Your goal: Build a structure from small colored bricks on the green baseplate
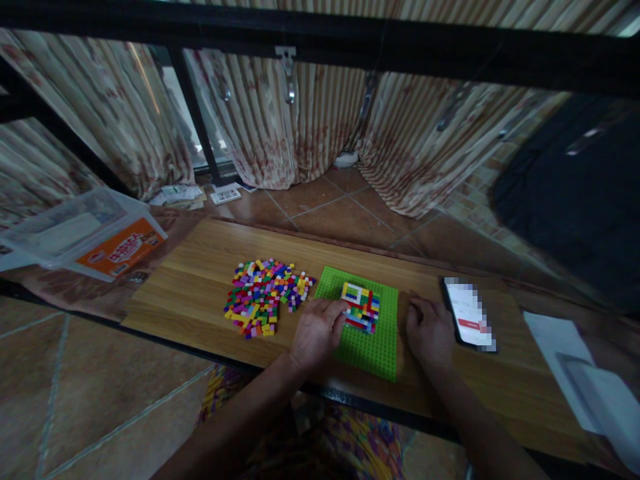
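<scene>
Forearms (225, 423) are spanning the near edge of the wooden tabletop (185, 287). Left hand (316, 333) is pinching at the left side of a multicolored brick assembly (363, 310), obscuring that edge; whether a brick is being gripped cannot be determined. Right hand (433, 333) is resting partly open beside the green studded baseplate (375, 355). Assembly is sitting on this baseplate, apparently part-built; many loose bricks (256, 293) are lying unplaced. Pixelation is masking the smartphone (467, 313) screen.

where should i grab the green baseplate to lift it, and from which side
Probably by the middle of its right edge, coming from the right: the green baseplate lies flat, that edge is bare, and the right hand is beside it. The left hand covers part of the left edge. Keep it level, as the brick build sits on it.
</scene>
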A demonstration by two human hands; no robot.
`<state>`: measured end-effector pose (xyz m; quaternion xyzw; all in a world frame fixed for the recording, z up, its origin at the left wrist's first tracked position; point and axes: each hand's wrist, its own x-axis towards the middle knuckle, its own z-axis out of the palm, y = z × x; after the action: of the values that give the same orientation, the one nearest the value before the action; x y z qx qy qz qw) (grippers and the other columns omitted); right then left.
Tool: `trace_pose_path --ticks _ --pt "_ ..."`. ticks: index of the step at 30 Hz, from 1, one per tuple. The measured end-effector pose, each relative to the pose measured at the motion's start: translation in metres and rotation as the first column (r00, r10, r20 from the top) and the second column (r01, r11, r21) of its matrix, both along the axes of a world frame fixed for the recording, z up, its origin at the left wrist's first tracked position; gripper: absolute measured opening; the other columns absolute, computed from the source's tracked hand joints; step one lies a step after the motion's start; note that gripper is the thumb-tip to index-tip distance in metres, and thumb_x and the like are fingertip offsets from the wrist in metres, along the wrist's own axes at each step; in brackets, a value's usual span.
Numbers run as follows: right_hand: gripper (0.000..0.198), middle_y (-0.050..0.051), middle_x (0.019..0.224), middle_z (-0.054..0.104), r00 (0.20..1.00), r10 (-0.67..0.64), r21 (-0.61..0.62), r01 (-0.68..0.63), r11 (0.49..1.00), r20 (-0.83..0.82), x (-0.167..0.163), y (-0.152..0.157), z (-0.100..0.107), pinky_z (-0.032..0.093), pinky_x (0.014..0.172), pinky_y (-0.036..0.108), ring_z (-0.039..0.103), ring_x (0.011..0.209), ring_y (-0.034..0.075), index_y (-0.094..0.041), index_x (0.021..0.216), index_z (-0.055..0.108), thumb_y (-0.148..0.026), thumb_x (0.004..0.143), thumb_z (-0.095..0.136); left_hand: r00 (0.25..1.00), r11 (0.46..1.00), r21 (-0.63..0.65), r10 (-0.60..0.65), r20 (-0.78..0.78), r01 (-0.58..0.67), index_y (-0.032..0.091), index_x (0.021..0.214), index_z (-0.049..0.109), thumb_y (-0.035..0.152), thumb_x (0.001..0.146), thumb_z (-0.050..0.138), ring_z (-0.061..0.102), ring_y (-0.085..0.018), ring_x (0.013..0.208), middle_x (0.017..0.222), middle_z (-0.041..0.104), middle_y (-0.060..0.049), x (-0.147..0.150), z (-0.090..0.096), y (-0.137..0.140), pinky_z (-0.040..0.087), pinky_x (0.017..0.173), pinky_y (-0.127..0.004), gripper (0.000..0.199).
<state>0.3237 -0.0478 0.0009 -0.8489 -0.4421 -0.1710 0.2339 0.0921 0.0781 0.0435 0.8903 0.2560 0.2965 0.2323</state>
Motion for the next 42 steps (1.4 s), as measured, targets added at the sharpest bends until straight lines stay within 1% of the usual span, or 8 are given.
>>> trace_pose_path --ticks 9,17,23,26,29,32,36,42 --pt "0.029 0.012 0.095 0.064 1.0 -0.006 -0.021 0.006 1.0 0.016 0.001 -0.001 0.0 0.045 0.084 0.039 0.056 0.091 0.025 -0.014 0.097 0.067 -0.029 0.088 0.044 0.995 0.981 0.173 -0.092 0.043 0.083 0.017 0.104 0.065 0.015 0.092 0.05 0.065 -0.019 0.091 0.104 0.071 -0.005 -0.002 -0.011 0.0 0.052 0.081 -0.035 0.019" --pt "0.029 0.013 0.094 0.065 1.0 -0.013 -0.042 0.014 0.999 0.022 0.001 -0.001 -0.001 0.044 0.082 0.04 0.056 0.089 0.026 -0.015 0.097 0.068 -0.029 0.088 0.044 0.993 0.962 0.25 -0.113 -0.018 0.114 0.014 0.104 0.064 0.016 0.094 0.045 0.064 -0.019 0.09 0.102 0.071 -0.007 -0.001 -0.012 0.0 0.053 0.08 -0.035 0.021" --pt "0.032 0.014 0.097 0.065 1.0 0.004 -0.045 -0.003 0.999 0.024 0.004 -0.002 -0.004 0.043 0.083 0.04 0.056 0.092 0.027 -0.014 0.099 0.067 -0.03 0.089 0.042 0.992 0.953 0.278 -0.108 -0.06 0.121 0.014 0.103 0.063 0.019 0.095 0.043 0.063 -0.019 0.09 0.101 0.07 -0.009 0.001 -0.013 -0.001 0.052 0.08 -0.035 0.022" --pt "0.033 0.014 0.096 0.064 0.999 0.009 -0.033 -0.008 0.999 0.037 0.005 -0.002 -0.005 0.044 0.081 0.039 0.056 0.091 0.026 -0.014 0.099 0.067 -0.031 0.088 0.041 0.992 0.963 0.243 -0.103 -0.072 0.117 0.014 0.105 0.063 0.018 0.094 0.044 0.062 -0.02 0.091 0.103 0.07 -0.009 0.0 -0.012 -0.003 0.052 0.082 -0.036 0.022" --pt "0.032 0.013 0.096 0.064 0.998 0.012 -0.022 -0.01 1.0 0.057 0.007 -0.002 -0.008 0.044 0.08 0.039 0.056 0.089 0.026 -0.014 0.098 0.067 -0.031 0.087 0.042 0.994 0.977 0.189 -0.086 -0.062 0.096 0.015 0.114 0.06 0.017 0.092 0.047 0.061 -0.021 0.098 0.114 0.067 -0.009 -0.007 -0.01 -0.009 0.051 0.087 -0.038 0.026" --pt "0.031 0.012 0.094 0.064 0.997 0.028 -0.011 -0.027 1.0 0.075 0.01 -0.003 -0.011 0.044 0.079 0.04 0.056 0.088 0.026 -0.015 0.097 0.067 -0.032 0.086 0.043 0.999 0.991 0.121 -0.048 -0.015 0.05 0.018 0.123 0.056 0.015 0.091 0.047 0.06 -0.021 0.105 0.12 0.064 -0.009 -0.023 -0.007 -0.017 0.05 0.091 -0.039 0.033" --pt "0.032 0.013 0.093 0.064 0.994 0.074 0.001 -0.075 0.997 0.083 0.013 -0.004 -0.012 0.044 0.078 0.041 0.057 0.089 0.027 -0.013 0.097 0.067 -0.03 0.085 0.042 0.995 0.993 0.064 0.092 0.039 -0.094 0.019 0.115 0.059 0.013 0.09 0.046 0.061 -0.021 0.101 0.11 0.066 -0.009 -0.064 -0.004 -0.022 0.052 0.088 -0.039 0.028" --pt "0.034 0.016 0.092 0.065 0.996 0.068 -0.007 -0.068 0.998 0.054 0.015 -0.005 -0.011 0.043 0.076 0.044 0.058 0.088 0.032 -0.016 0.095 0.068 -0.033 0.084 0.041 0.931 0.929 0.076 0.365 -0.018 -0.362 0.022 0.109 0.061 0.017 0.091 0.05 0.062 -0.02 0.094 0.105 0.066 -0.007 -0.136 -0.011 -0.012 0.053 0.084 -0.038 0.022"
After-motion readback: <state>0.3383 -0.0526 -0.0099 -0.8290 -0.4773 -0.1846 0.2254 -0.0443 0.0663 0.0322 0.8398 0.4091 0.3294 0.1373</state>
